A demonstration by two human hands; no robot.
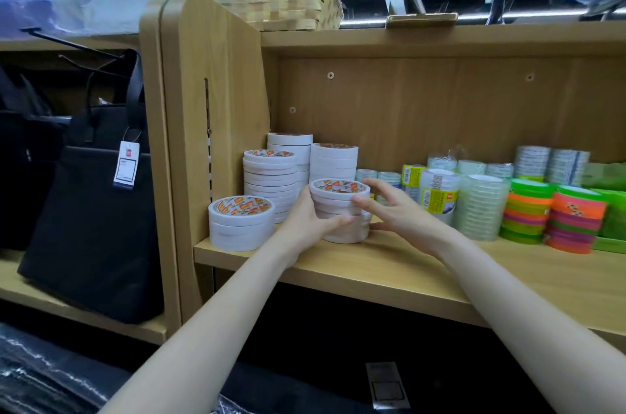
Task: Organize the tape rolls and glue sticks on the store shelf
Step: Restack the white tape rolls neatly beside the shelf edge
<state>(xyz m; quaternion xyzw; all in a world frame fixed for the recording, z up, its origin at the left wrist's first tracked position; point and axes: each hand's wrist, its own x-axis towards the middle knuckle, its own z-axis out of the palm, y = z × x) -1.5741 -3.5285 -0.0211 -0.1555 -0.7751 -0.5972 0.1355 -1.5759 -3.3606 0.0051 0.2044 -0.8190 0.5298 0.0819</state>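
Gripping white tape stack (342, 213) — left hand (306, 222) curled round, right hand (394, 210) fingers straight, touching | bare shelf (389, 264) in front — clear tape rolls (481, 210) just right.

White tape rolls (340, 210) with orange-and-red printed cores are seen on a light wood-grain shelf (372, 264); neon green, orange and pink rolls (572, 220) too, plus a black bag (91, 227).
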